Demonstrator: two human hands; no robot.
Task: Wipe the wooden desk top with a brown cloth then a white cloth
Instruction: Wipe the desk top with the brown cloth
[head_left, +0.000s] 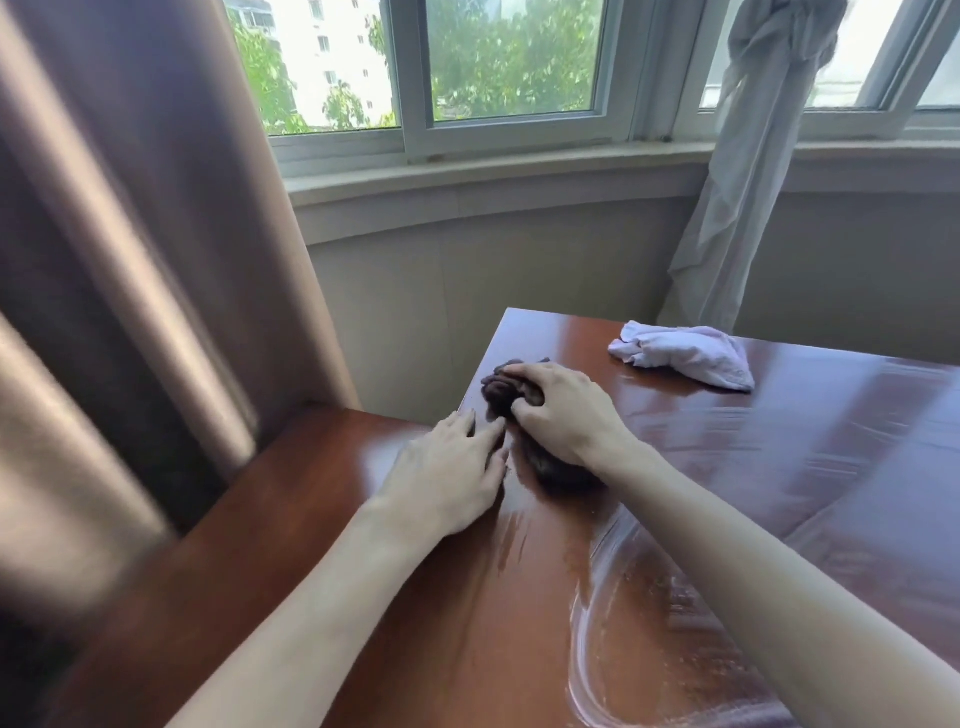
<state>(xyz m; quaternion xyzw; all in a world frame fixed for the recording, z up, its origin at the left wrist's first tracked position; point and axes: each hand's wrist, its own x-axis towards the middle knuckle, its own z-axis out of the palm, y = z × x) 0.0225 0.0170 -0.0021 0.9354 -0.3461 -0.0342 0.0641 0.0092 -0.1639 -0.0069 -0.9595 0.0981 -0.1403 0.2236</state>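
Right hand: the right hand (558, 410) sits at mid-frame with its fingers curled down over the brown cloth (511, 397), clamped on it and pressing it to the wood, which looks like a wiping grip.
Brown cloth: bunched into a dark wad under that hand, near the left edge of the worktop (779, 457); part of it shows past the fingertips and part bulges out below the wrist.
Left hand: the left hand (452, 473) lies just left of the cloth, fingers nearly straight and apart, holding nothing; its fingertips reach the cloth's edge. I judge it steadies the person, or is coming to help gather the wad.
White cloth: the white cloth (685, 356) lies crumpled toward the upper right of the worktop, well apart from both hands, untouched, likely set aside for the second pass.
Worktop: glossy reddish wood, with pale curved streaks in the lower middle and right of the frame, which I take for damp wipe marks.
Stage: by my reckoning the brown-cloth pass is under way at the left edge; the white-cloth pass is not yet begun.
Surroundings: a brown curtain (130, 260) fills the left of the frame, and a window (509, 67) runs along the top.
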